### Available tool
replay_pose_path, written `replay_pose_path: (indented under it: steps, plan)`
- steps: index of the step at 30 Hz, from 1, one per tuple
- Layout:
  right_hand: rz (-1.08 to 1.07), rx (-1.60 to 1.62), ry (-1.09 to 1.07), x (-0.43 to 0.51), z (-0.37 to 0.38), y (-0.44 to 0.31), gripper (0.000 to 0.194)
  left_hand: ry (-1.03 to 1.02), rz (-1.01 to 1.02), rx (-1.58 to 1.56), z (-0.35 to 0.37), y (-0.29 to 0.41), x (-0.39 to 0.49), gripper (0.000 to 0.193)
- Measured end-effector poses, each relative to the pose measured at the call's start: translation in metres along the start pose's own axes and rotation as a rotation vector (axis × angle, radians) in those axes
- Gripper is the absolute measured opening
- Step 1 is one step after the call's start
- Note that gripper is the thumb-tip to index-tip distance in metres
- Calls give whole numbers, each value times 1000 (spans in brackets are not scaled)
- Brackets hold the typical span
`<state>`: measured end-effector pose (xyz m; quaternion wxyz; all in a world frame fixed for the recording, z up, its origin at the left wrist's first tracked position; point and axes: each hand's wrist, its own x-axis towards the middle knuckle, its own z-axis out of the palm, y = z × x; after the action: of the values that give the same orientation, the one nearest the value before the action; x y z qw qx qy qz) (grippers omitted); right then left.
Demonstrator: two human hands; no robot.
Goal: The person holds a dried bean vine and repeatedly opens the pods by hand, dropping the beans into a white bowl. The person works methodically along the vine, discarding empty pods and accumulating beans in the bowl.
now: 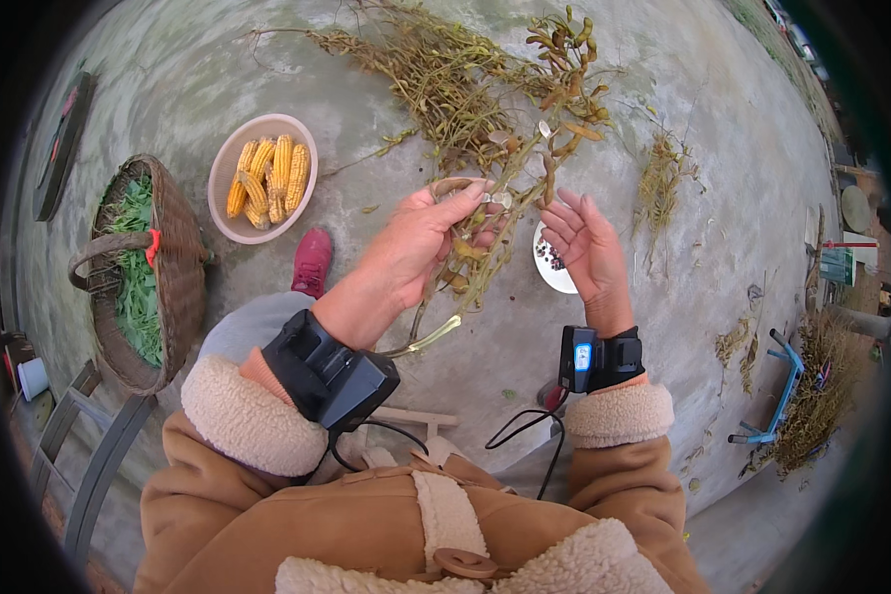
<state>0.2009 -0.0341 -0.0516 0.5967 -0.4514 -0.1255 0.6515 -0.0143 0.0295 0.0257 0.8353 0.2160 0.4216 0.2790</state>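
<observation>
My left hand (445, 223) is closed around a bunch of dried bean stalks (516, 160) with brown pods hanging from them, in the middle of the head view. Just right of the stalks, my right hand (583, 241) is raised with its palm showing and its fingers slightly curled, holding nothing that I can see. Its fingertips are close to a hanging pod (549, 174). Beneath the right hand, partly hidden by it, a white plate (560, 281) on the concrete floor holds small dark beans. A large heap of dried bean plants (453, 96) lies beyond my hands.
A pink plastic basket (215, 167) of corn cobs stands at the left. Beside it is a wicker basket (182, 275) of green leaves. A loose dried plant (662, 182) lies at the right, and a blue metal frame (787, 393) stands beside more dried plants (817, 401).
</observation>
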Motion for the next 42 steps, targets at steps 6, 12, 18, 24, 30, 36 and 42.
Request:
replay_pose_path:
  steps: [6,12,18,24,30,36,42]
  plan:
    - [43,-343,-64,-63,94,-5,38,-72,15,-93,2,-3,-3,23]
    - [-69,-324,24,-74,103,9,23,-178,13,-106,2,-17,-3,23]
    - [-156,-275,67,-73,84,-1,17,-283,17,110,6,-24,2,31]
    - [-183,-273,36,-73,78,-4,17,-211,67,197,13,-24,1,23]
    - [-101,-196,46,-76,79,-8,21,-201,55,144,12,-21,-3,19]
    - [-54,-106,-18,-75,80,-14,28,-207,-12,102,6,-19,-3,22]
    - [-69,-221,19,-74,83,-13,29,-213,-42,71,2,-23,0,23]
